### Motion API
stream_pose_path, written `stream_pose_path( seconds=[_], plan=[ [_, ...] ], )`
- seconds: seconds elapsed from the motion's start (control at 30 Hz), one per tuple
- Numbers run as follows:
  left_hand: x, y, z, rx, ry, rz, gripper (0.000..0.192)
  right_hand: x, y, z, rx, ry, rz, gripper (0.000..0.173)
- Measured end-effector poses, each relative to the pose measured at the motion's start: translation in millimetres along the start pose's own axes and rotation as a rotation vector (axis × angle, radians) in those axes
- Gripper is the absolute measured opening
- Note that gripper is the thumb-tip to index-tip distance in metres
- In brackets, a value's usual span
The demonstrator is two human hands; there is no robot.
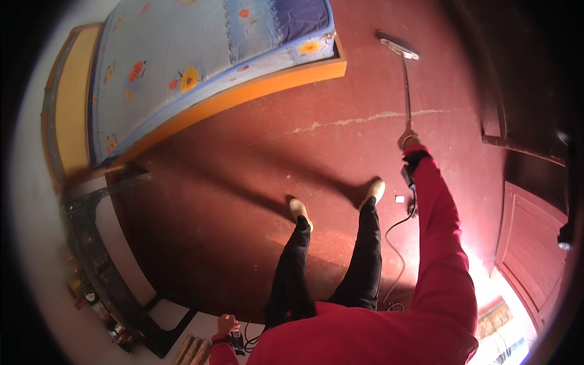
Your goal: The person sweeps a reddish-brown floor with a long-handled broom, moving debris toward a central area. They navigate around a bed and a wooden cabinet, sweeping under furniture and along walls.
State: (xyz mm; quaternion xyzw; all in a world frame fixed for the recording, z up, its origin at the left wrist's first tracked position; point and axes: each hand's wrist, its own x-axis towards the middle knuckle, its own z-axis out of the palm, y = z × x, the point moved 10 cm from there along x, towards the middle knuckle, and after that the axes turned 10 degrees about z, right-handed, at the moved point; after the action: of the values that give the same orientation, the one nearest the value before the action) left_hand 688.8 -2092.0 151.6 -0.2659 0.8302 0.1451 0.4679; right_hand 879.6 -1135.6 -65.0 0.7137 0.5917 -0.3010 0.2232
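Note:
My right hand (408, 137) grips the end of a slim dark handle (407, 91) at full reach. The handle belongs to a long-handled floor wiper (399, 47), whose wide head has a pale top and dark edge. That head rests on the red floor (319, 150), past the foot end of a bed. Whether it is a squeegee, mop or broom I cannot tell. My left hand (228, 324) hangs low by my left side, fingers curled, with nothing visible in it. Black devices are strapped at both wrists, and a cable (396, 228) trails from the right one.
A bed with a flowered blue mattress (164, 73) and orange wooden frame (273, 84) stands front left. A dark wooden frame (109, 273) lines the left. At right are a red door panel (531, 255) and dark furniture (529, 91). A pale scrap (399, 199) lies near my right shoe (375, 189).

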Motion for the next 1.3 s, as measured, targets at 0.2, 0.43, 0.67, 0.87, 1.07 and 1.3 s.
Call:
stream_pose_path(
  seconds=[0.2, 0.43, 0.67, 0.87, 1.07, 1.3],
  plan=[
    [38, 37, 45, -0.169, -0.275, -0.053, 0.009, -240, 146, 121, -0.575, -0.163, -0.108, 0.071],
    [91, 166, 45, -0.015, -0.183, 0.351, 0.013, -353, 175, 51, 0.025, -0.31, -0.374, 0.068],
    [110, 132, 20, -0.073, -0.223, 0.298, 0.013, -307, 86, 69, -0.121, 0.064, -0.152, 0.053],
    [108, 49, 8, -0.126, -0.214, 0.16, 0.019, -358, -58, 237, -1.3, -0.261, -0.763, 0.028],
    [109, 31, 2, -0.174, -0.255, 0.149, 0.02, -441, -102, 257, -0.471, -0.453, -0.45, 0.069],
    [101, 24, -29, -0.309, -0.118, 0.177, 0.022, -458, -118, 218, -0.336, -0.592, -0.764, 0.065]
  ],
)
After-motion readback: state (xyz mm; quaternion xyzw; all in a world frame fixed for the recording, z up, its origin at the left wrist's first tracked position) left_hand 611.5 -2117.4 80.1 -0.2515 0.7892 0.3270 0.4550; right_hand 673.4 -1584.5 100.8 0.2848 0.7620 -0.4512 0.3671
